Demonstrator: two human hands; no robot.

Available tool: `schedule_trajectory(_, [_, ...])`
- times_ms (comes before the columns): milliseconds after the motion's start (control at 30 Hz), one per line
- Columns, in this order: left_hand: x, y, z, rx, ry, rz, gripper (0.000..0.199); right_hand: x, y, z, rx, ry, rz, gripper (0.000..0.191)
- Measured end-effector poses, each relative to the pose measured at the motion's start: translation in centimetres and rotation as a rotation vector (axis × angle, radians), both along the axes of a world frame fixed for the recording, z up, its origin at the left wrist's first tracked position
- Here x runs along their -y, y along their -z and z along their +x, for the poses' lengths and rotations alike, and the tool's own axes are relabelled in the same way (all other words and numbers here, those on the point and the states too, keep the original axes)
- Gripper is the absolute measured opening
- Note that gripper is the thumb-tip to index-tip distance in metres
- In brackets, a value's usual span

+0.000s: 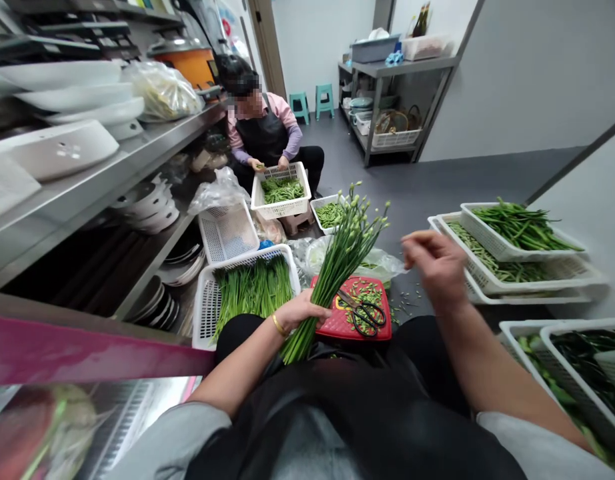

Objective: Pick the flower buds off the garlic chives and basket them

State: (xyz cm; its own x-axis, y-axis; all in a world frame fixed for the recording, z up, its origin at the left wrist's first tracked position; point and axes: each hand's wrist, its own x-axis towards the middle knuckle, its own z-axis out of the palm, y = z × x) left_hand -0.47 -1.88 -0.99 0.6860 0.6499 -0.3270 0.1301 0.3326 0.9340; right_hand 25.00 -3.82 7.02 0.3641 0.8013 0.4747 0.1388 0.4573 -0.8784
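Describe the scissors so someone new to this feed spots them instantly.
Just below the centre of the head view is a red plastic surface, scattered with cut green pieces. The scissors lie on it, right of the left hand and its bunch of budded stalks. Two big black finger loops set them apart from the greens.

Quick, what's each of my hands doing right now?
Left hand: closed around a bunch of flowering green stems.
Right hand: raised, blurred, fingers curled; can't tell if it holds anything.
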Motion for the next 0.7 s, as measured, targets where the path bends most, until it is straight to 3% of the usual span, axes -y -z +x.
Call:
schedule_trajectory(133, [0.3, -0.2, 0.8, -0.032, -0.017, 0.019, 0.035, 0.7, 1.8, -3.6, 0.341, -0.086, -0.131, 0.021])
schedule_trajectory(267, [1.0, -0.4, 0.8, -0.084, -0.017, 0.038, 0.037, -0.9, 2.2, -3.6, 0.463, -0.109, -0.173, 0.019])
schedule_trajectory(500, [1.5, 0.5, -0.2, -0.057, -0.006, -0.007, 0.046, -0.4, 3.2, -3.5, 0.342, -0.247, -0.344, 0.018])
schedule_trajectory(700, [1.7, 1.2, -0.4, -0.012, 0.019, -0.055, 0.051, -0.9, 1.8, -2.1, 0.200, -0.113, -0.308, 0.023])
